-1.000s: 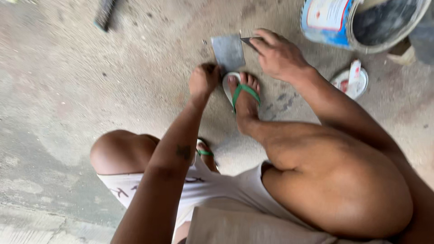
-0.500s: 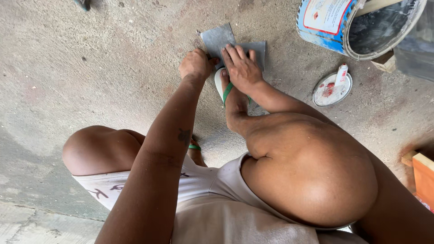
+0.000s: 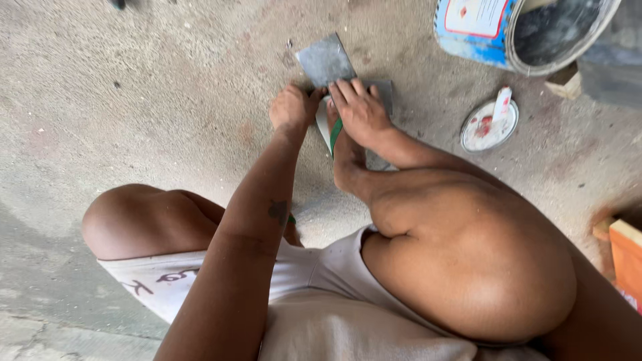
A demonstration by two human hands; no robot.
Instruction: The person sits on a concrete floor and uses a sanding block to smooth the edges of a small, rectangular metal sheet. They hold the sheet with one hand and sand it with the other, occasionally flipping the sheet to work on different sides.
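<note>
Bare concrete floor lies under you. Your left hand and right hand press flat fingers on grey sheets; they look thin, stiff and sharp-edged, best gripped by their sides.

Under my hands lie two flat grey metal sheets on the concrete floor. The upper sheet is a dull, scuffed quadrilateral, turned at an angle, its near edge touching my left hand. The second sheet lies just beside it, mostly hidden beneath my right hand, which presses flat on it.
</note>
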